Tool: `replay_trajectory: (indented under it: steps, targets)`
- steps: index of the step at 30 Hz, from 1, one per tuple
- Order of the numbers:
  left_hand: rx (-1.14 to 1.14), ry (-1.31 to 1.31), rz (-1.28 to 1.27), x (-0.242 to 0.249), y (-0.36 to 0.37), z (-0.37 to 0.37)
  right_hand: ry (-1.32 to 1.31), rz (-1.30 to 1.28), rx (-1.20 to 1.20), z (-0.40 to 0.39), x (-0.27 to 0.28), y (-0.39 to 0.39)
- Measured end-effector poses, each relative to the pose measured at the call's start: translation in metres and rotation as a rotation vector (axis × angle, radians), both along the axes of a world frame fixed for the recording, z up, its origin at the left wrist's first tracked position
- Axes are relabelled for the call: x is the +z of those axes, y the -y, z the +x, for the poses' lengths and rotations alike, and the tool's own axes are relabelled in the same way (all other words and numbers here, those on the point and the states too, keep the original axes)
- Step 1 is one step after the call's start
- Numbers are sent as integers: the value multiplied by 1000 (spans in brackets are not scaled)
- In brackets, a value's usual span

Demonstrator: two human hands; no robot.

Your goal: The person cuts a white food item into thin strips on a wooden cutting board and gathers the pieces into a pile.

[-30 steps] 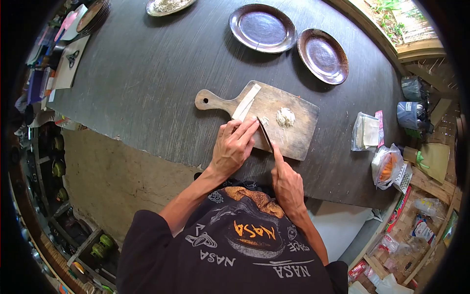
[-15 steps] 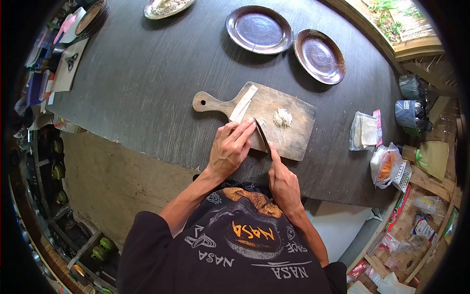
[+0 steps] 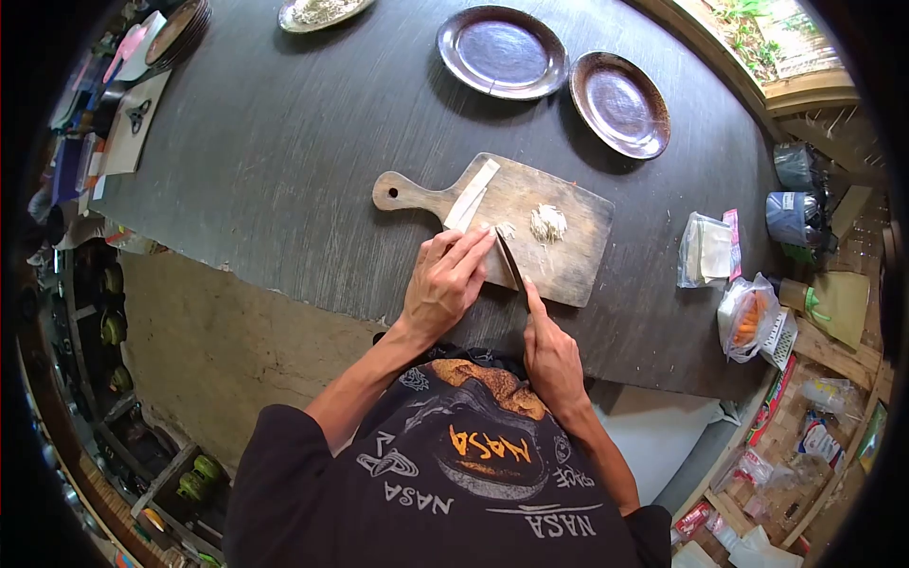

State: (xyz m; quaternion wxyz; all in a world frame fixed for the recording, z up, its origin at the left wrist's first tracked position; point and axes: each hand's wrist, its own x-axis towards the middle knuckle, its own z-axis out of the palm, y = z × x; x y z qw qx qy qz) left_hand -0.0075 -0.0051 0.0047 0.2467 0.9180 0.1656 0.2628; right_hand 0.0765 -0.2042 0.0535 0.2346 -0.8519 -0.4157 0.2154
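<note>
A wooden cutting board [image 3: 571, 260] lies on the dark table near its front edge. My right hand [image 3: 554, 360] grips a knife [image 3: 509, 256], whose blade rests on the board beside my left fingertips. Fingers bent and pressed together, my left hand [image 3: 443, 284] holds down pale strips at the blade; the part under the fingers is hidden. Long pale strips [image 3: 471, 197] stick out beyond those fingers toward the handle side. To the right of the blade sits a small heap of thin white shreds [image 3: 548, 223], with a few loose bits [image 3: 507, 230] next to the blade.
Two brown plates [image 3: 502, 52] [image 3: 619, 104] stand beyond the board. A plate of shreds [image 3: 327, 9] is at the far edge of view. On the right are a plastic packet [image 3: 705, 251] and a bag of carrots [image 3: 748, 317]. Scissors [image 3: 139, 115] lie far left.
The view has shifted very slightly. My right hand and the knife have moved a little; my left hand stays on the strips.
</note>
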Motion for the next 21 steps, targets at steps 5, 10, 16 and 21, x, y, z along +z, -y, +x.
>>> replay_trajectory:
  steps: [5, 10, 16, 21]
  targets:
    - [-28, -9, -1, -3, -1, -1, 36, -10, -2, 3, 1, -11]
    - [6, -7, -7, 2, 1, 1, 39, -102, -9, 0, 9, -10]
    - [-5, 5, -5, 0, 1, 2, -7, -70, 11, 4, 8, 2]
    - [-1, 19, -22, -2, 0, 1, -6, -1, 4, 4, 1, -6]
